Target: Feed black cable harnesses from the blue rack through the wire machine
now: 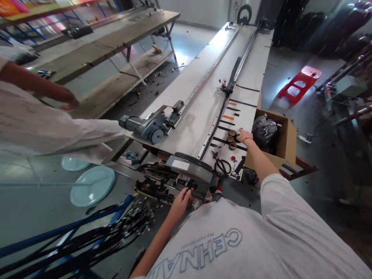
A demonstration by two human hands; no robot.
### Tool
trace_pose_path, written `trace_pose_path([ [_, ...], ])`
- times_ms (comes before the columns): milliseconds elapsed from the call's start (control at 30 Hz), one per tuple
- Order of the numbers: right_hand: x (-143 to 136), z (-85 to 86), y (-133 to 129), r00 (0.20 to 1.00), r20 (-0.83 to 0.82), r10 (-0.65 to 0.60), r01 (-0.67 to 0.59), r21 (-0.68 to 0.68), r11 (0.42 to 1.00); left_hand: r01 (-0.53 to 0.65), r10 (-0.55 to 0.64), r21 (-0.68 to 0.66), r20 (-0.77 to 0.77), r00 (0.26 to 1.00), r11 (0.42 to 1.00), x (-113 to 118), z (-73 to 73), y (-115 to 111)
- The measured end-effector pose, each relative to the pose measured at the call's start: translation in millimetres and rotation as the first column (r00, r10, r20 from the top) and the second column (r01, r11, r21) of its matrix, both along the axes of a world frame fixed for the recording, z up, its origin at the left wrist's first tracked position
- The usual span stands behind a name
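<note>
At the table's right edge, my right hand [245, 136] closes on a dark roll of tape that its fingers partly cover. More brown-cored rolls of tape [232, 146] sit right beside it. Below the table's near end, my left hand [181, 198] is closed at a small dark part that I cannot make out. Just above that hand is a large round reel [190, 166] with a white label. Black-handled scissors [222, 166] and a red round cap [233, 158] lie between the reel and my right hand. Short black and orange strips [228, 117] line the table edge.
A long white table [192, 128] carries rails and a motor unit [145, 126]. An open cardboard box [286, 141] holding a plastic-wrapped black bundle stands at right, with a red stool [300, 86] beyond. Another person's hand [68, 99] is at left. Black cables [116, 240] hang on a blue rack.
</note>
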State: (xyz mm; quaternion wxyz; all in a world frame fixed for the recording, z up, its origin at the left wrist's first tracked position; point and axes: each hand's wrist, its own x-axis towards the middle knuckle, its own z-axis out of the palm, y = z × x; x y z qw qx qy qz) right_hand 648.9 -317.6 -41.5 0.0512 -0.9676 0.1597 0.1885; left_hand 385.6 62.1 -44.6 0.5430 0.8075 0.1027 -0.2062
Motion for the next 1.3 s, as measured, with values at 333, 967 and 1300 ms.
trace_pose_path([
  [333, -1.4, 18.4, 7.0, 1.0, 0.023, -0.015, 0.014, 0.045, 0.999, -0.014, 0.005, 0.145, 0.061, 0.998, 0.989, -11.5, 4.6, 11.4],
  [967, -206.7, -13.4, 260.1, 0.894, 0.336, 0.298, -0.449, 0.649, 0.614, -0.102, 0.089, 0.072, 0.171, 0.981, 0.992, 1.7, 15.9, 40.6],
  [1300, -201.8, -19.3, 248.5, 0.867, 0.436, 0.243, -0.499, 0.744, 0.444, -0.075, 0.06, 0.064, 0.208, 0.976, 0.995, 10.1, 10.6, 37.6],
])
